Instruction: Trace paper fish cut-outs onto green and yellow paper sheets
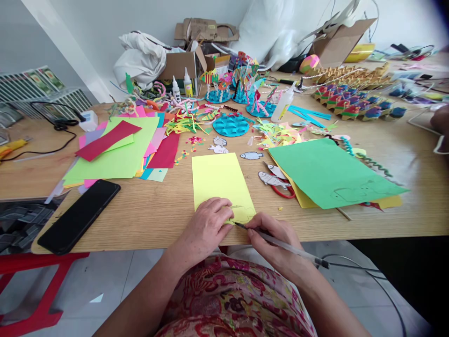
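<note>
A sheet of yellow paper (219,175) lies near the table's front edge, with pencil-thin dark outlines on its lower right part. My left hand (210,220) presses on its lower edge, fingers curled and close together, holding it against the table. Between the thumb and fingers of my right hand (275,234) is a pen (287,244) with a clear barrel. Its tip touches the paper's lower edge, close to my left fingertips. Beyond the sheet lie small fish cutouts: a blue-grey one (251,155) and a white one (272,179) resting over red-handled scissors (286,192).
Green paper (336,171) with a drawn outline covers other sheets at right. Coloured paper (115,145) is stacked at left, above a black phone (80,215). Farther back are glue bottles (283,104), paper scraps (277,134), a blue scalloped disc (230,125) and painted egg cartons (358,100).
</note>
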`<control>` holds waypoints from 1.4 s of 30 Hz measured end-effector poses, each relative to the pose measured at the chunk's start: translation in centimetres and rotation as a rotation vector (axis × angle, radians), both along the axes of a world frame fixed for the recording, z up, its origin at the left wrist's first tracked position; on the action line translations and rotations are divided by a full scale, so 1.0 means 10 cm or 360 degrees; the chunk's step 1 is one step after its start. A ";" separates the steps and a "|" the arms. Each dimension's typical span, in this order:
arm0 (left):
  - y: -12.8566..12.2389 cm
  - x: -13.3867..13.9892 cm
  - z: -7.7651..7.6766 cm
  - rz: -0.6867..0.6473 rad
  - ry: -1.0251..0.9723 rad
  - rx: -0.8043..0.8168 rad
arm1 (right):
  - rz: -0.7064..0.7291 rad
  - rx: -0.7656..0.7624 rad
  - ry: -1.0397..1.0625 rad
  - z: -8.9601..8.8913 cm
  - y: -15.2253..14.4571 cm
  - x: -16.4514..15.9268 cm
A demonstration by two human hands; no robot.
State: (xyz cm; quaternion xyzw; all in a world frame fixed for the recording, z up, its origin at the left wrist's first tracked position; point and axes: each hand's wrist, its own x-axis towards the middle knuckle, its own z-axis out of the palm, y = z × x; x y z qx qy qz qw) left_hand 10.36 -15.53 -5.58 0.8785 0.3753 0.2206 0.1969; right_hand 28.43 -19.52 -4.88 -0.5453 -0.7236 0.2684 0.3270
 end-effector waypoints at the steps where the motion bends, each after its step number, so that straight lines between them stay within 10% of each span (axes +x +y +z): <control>1: 0.00 0.00 0.00 -0.0001 0.0004 -0.0001 | 0.0002 0.0001 0.0002 0.00 0.00 0.00; 42: 0.00 0.00 0.01 -0.0012 -0.0005 -0.0025 | -0.0030 -0.0019 0.0015 0.01 0.01 0.03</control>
